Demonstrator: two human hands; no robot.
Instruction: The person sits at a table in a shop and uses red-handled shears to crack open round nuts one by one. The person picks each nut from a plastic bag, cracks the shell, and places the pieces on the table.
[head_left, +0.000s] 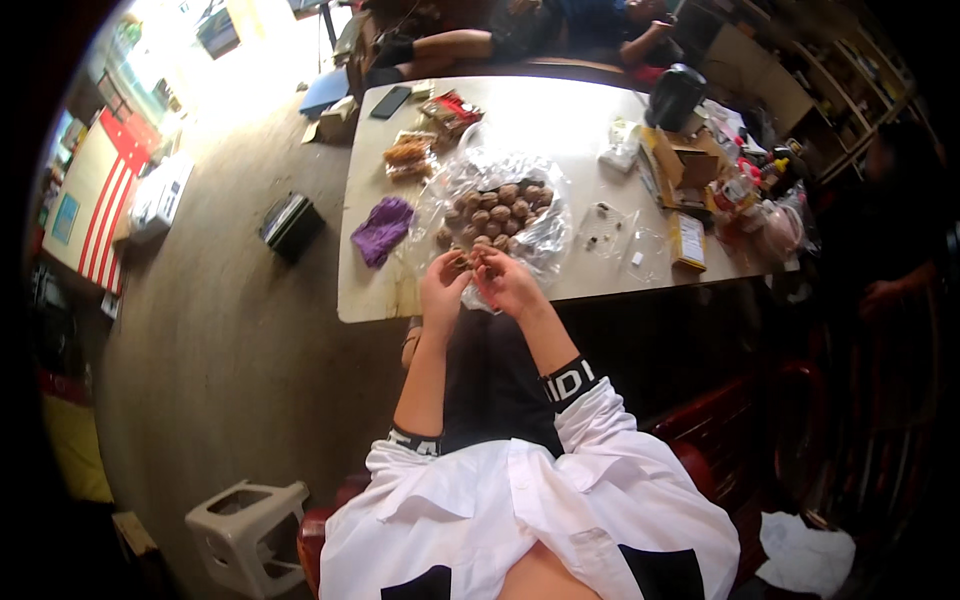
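Note:
Several brown walnuts point(499, 213) lie heaped on an open clear plastic bag point(546, 240) near the table's front edge. Just in front of the heap my two hands meet. A small brown piece, which looks like a walnut point(460, 262), sits in the bent fingers of my left hand point(441, 288). Pinched fingers of my right hand point(510, 288) press against it from the other side. Whether its shell is whole or cracked is too small to tell. Left of the bag lies a crumpled purple cloth point(383, 231).
Packaged snacks point(410, 155) and a phone point(391, 102) lie at the table's far left. On the right stand a cardboard box point(683, 165), a yellow box point(689, 241) and a black container point(677, 97). A plastic stool point(245, 535) stands lower left. People sit beyond the table and at right.

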